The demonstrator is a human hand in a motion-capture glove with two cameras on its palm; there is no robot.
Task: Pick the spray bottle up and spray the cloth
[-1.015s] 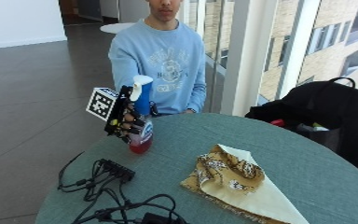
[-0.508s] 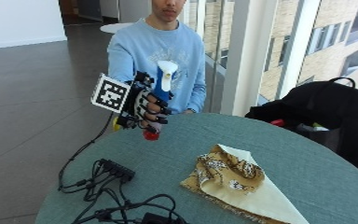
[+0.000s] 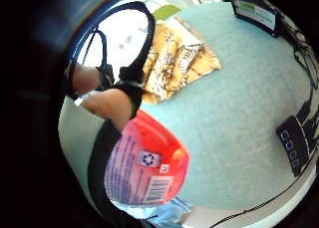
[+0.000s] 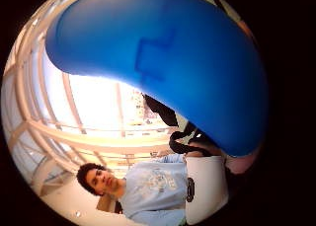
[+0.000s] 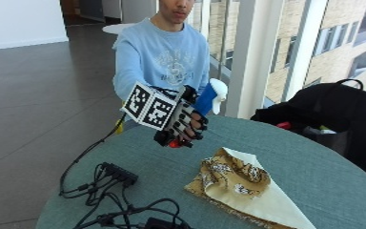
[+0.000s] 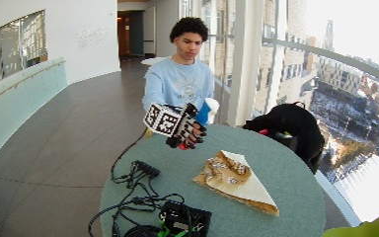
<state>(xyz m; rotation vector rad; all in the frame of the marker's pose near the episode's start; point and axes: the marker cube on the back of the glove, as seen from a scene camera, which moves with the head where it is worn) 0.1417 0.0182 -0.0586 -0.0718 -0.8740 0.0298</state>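
Gloved right hand grips spray bottle, fingers curled round it, aloft over table. Best next: aim white nozzle down at cloth, then squeeze trigger.

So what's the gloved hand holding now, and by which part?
The right hand holds the spray bottle by its neck and body, below the blue-and-white head, lifted off the table.

open table flanks cloth | cables on one side | black bag beyond

Round teal table, folded patterned cloth on it, black cables, black bag
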